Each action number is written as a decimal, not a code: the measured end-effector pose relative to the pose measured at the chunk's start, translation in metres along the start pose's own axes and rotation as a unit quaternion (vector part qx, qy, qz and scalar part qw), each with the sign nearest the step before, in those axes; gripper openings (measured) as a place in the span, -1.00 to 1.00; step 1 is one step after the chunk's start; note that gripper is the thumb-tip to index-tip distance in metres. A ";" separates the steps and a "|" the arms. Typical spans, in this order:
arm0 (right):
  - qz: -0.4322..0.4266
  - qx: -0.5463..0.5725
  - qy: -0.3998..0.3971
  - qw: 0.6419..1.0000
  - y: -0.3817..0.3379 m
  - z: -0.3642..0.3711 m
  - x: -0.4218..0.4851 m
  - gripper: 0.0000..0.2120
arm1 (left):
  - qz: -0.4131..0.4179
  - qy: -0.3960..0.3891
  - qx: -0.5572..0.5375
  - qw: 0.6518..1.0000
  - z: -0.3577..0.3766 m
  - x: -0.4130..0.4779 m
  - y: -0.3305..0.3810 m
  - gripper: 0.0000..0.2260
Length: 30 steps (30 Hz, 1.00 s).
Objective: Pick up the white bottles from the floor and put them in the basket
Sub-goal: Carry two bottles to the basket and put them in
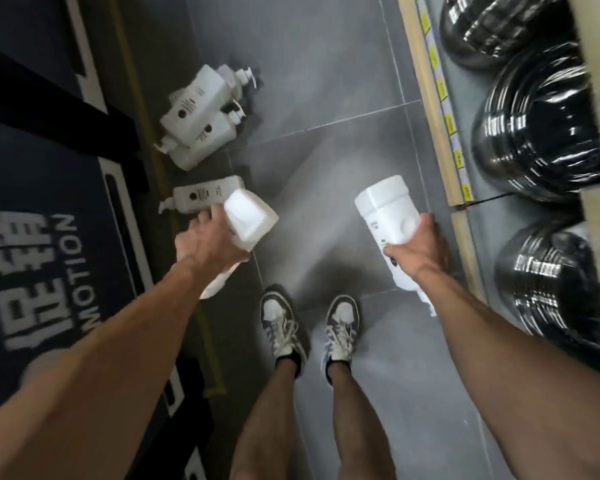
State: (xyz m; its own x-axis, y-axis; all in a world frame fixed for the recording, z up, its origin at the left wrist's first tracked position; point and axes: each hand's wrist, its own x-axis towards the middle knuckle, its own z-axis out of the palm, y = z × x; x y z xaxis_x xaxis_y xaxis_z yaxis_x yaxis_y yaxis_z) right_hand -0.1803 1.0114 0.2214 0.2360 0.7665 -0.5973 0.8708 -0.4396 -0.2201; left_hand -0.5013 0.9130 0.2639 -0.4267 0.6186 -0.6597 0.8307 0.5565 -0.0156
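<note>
My left hand (201, 239) grips a white pump bottle (248, 216) with its base pointing away from me, held above the floor. My right hand (418, 247) grips a second white pump bottle (387, 211) the same way, pump end toward me. Beyond my left hand one white bottle (201, 195) lies on its side on the grey tile floor. Farther off, a heap of white pump bottles (201, 112) lies by the dark display. No basket is in view.
A dark sign panel (42, 271) with white lettering stands along the left. On the right, a wooden-edged shelf (437, 109) carries stacks of shiny black bowls (541, 129). My two feet in sneakers (309, 327) stand on the grey tiles between them.
</note>
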 end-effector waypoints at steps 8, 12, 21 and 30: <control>-0.046 -0.013 -0.013 0.999 -0.032 -0.155 -0.172 -0.21 | 0.019 -0.015 0.004 1.000 -0.125 -0.181 0.012 -0.10; -0.068 -0.029 -0.020 0.997 -0.027 -0.223 -0.237 -0.23 | 0.044 0.002 0.035 0.998 -0.176 -0.255 0.012 -0.13; -0.107 -0.022 0.014 0.994 -0.011 -0.323 -0.322 -0.29 | 0.093 0.030 0.061 0.993 -0.253 -0.354 0.041 -0.13; -0.093 0.026 0.044 0.994 0.003 -0.340 -0.355 -0.31 | 0.129 0.039 0.088 0.987 -0.272 -0.363 0.088 -0.17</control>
State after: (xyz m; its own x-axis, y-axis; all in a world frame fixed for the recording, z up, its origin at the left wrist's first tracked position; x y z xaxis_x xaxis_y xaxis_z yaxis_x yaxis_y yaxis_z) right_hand -0.1151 0.8972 0.6950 0.1118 0.8742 -0.4724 0.8799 -0.3080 -0.3618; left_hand -0.3702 0.8883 0.7068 -0.2141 0.7712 -0.5995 0.9616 0.2744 0.0096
